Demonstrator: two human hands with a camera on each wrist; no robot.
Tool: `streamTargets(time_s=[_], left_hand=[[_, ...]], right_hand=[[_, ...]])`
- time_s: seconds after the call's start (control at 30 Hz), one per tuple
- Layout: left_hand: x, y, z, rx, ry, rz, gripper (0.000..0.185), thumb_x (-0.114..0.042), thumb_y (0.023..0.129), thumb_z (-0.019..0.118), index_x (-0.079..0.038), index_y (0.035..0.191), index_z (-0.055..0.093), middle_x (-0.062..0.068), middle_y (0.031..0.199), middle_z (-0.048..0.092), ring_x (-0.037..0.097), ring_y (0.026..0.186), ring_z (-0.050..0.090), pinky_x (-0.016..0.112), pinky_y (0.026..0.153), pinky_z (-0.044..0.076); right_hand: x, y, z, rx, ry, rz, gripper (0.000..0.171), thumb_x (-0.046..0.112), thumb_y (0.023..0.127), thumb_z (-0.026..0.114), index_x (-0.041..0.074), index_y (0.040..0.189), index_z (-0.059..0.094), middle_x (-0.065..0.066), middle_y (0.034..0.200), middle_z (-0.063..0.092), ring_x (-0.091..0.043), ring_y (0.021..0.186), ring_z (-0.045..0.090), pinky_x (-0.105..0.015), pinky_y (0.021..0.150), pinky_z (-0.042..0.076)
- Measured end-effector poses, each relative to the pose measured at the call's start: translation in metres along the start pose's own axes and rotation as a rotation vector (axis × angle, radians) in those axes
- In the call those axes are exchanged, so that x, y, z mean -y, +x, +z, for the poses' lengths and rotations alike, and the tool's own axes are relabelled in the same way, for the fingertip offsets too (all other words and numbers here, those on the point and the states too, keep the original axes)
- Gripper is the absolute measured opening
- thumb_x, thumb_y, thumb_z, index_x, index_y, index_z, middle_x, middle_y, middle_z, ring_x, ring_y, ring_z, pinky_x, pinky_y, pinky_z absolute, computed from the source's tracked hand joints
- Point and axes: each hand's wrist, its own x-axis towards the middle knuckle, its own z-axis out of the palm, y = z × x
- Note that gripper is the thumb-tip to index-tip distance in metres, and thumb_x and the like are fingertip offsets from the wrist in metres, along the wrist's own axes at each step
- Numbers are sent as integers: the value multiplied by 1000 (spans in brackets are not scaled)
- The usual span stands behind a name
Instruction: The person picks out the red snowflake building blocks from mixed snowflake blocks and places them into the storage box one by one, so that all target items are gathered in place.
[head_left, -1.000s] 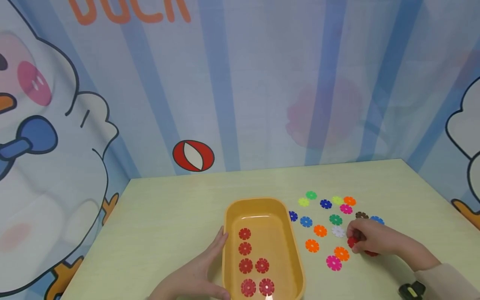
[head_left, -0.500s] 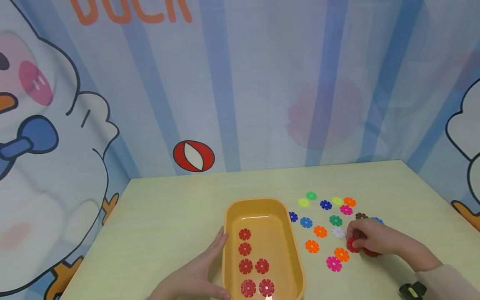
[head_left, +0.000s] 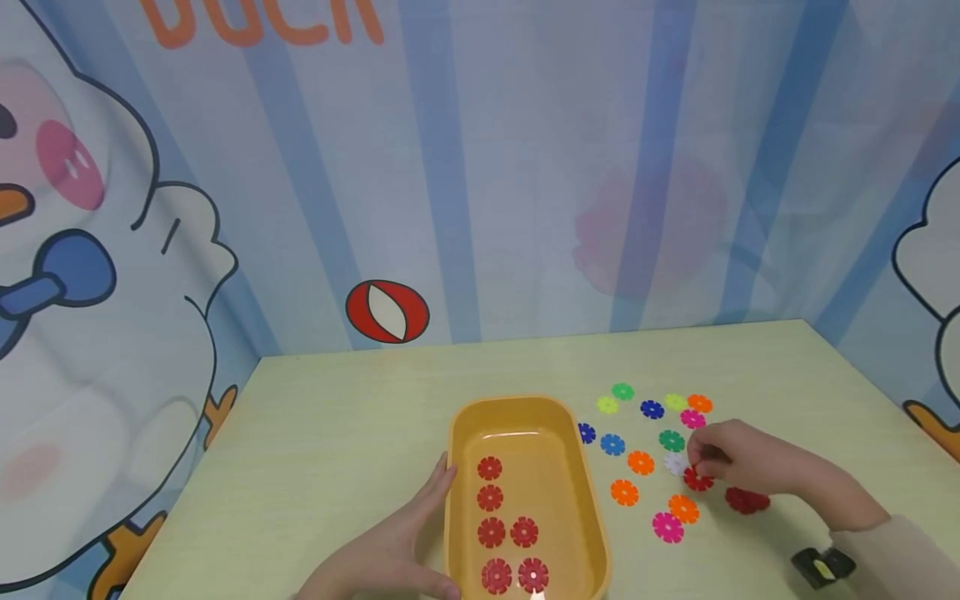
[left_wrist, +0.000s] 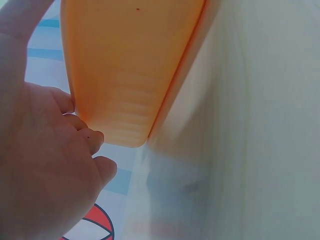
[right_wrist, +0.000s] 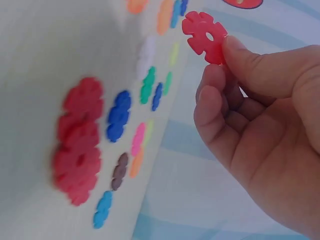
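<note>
Thumb and fingertips of my right hand (head_left: 757,462) pinch a red interlocking disc (right_wrist: 197,32) with a notched, flower-like rim. In the right wrist view this disc is raised off the table. My left hand (head_left: 390,542) rests against the left side of a yellow tray (head_left: 558,487), its thumb and fingers spread along the wall. Several red discs (head_left: 491,532) lie inside the tray, towards its left and near end. Beneath my right wrist, overlapping red discs (head_left: 747,501) lie on the table.
Right of the tray, loose discs are scattered: orange (head_left: 624,492), pink (head_left: 667,527), white (head_left: 676,463), green (head_left: 671,441) and blue (head_left: 612,444) among them. A black wristband device (head_left: 822,567) sits near my right sleeve. A printed curtain (head_left: 525,167) hangs behind the table.
My right hand has lifted slightly and shifted left with the red disc, uncovering more of the overlapping red discs. My left hand and the tray have stayed in place.
</note>
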Motion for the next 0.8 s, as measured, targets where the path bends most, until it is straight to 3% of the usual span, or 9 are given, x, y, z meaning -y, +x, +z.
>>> streamTargets(time_s=[0.5,0.8], left_hand=[[-1,-1,-2,-1,19,-12,116,-49,72,81,-25,156,5,-7,162,-8,28,149,4,62,112,22],[3,0,-3,6,43,14,117,-49,72,81,-24,156,4,-8,161,-10,26,149,3,60,113,20]], right_hand=[[60,20,-19,-14,36,-233,9,7,92,62,15,88,59,8,79,58,-4,63,50,-22,58,50],[92,44,-12,-13,41,-391,9,8,95,60,15,89,60,8,82,59,-4,69,49,-22,62,51]])
